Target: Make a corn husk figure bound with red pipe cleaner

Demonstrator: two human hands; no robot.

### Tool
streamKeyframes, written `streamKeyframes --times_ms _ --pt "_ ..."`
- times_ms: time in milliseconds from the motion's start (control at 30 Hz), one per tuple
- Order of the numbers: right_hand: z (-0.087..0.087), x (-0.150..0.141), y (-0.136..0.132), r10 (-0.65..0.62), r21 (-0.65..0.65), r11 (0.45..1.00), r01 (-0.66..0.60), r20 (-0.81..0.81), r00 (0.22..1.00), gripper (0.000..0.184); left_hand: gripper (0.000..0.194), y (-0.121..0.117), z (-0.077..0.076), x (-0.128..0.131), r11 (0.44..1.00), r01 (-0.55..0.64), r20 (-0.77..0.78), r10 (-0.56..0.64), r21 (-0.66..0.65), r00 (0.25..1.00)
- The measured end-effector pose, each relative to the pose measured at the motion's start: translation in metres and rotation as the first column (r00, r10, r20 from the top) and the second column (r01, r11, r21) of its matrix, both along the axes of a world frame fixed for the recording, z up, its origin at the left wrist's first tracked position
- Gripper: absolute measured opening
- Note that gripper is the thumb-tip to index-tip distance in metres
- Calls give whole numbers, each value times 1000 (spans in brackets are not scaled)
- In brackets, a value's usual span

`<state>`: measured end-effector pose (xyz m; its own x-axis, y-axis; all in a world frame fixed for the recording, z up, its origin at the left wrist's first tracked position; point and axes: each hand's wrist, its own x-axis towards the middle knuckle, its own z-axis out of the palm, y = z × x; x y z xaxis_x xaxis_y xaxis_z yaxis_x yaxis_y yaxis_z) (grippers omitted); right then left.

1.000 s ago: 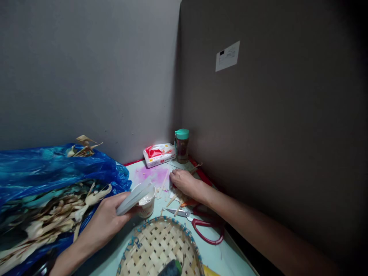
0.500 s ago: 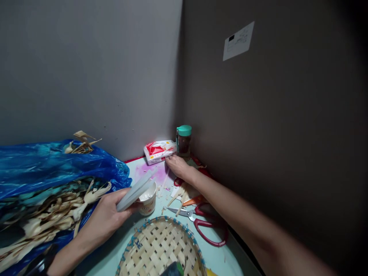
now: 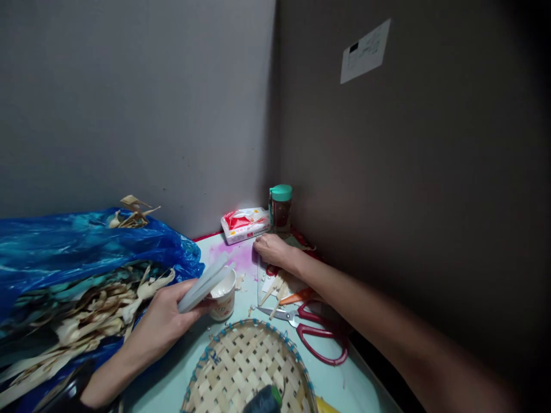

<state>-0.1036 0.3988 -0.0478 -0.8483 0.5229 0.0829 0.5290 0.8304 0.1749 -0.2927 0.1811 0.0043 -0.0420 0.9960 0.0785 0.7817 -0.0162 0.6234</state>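
My left hand (image 3: pixel 167 315) grips a flat, translucent white plastic piece that looks like stacked lids (image 3: pixel 204 287), held tilted. Right behind it stands a white paper cup (image 3: pixel 224 295) with small shiny bits inside; my fingertips are close to its side, and I cannot tell whether they touch. At the far end of the table my right hand (image 3: pixel 272 250) is closed, its fingers curled down just in front of the tissue pack (image 3: pixel 247 225). A thin, straight line runs from its fingers toward me. What the fingers hold is hidden.
Red-handled scissors (image 3: pixel 321 341) lie right of a woven bamboo basket (image 3: pixel 245 355) holding a dark thread spool (image 3: pixel 263 400). A green-lidded bottle (image 3: pixel 281 209) stands in the corner. Blue plastic bag (image 3: pixel 163 244) with dried husks (image 3: pixel 90 310) fills the left. Walls close off back and right.
My right hand has drawn slightly back from the tissue pack, and the thin line beneath its fingers now shows. My left hand keeps its hold. The whole view has shifted a little.
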Motion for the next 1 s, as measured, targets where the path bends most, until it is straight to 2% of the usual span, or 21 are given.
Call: streamKeyframes --times_ms 167,333,400,467,500,533,600,633,700,800,900,1000 --pt "3 12 -4 -9 30 1000 10 -22 1000 24 31 0 1 0 999 -31 17 30 21 999" --pt "5 14 -2 32 66 997 -28 -62 998 22 30 2 0 2 999 -16 11 16 41 1000" --pt "13 14 -5 -5 13 1000 7 -144 990 18 30 3 1 3 999 -21 15 21 40 1000" --pt "28 13 -14 0 -159 986 -47 -284 959 16 31 5 3 2 998 -43 14 42 41 999" --pt "37 11 -22 28 -268 954 -138 -376 926 18 32 5 4 1 998 -53 10 53 45 999" --pt "47 9 -31 85 -362 891 -275 -461 883 20 33 6 6 1 997 -58 6 58 47 998" --pt "66 4 -51 178 -423 771 -476 -574 799 24 33 6 8 0 997 -60 -5 60 49 998" --pt "74 1 -62 217 -424 748 -511 -572 791 22 33 6 9 -1 997 -59 -13 60 48 998" --pt "86 -3 -78 296 -401 758 -515 -492 819 16 31 4 10 -1 997 -54 -31 55 51 998" --pt "94 0 -83 330 -310 819 -484 -435 838 15 28 -1 12 -1 998 -30 -68 34 59 997" --pt "92 19 -70 234 -300 863 -406 -474 849 20 29 -7 14 -3 997 -42 -72 47 57 996" --pt "79 43 -61 79 -403 894 -194 -284 955 20 31 -12 18 -8 991 -108 -33 111 75 993"
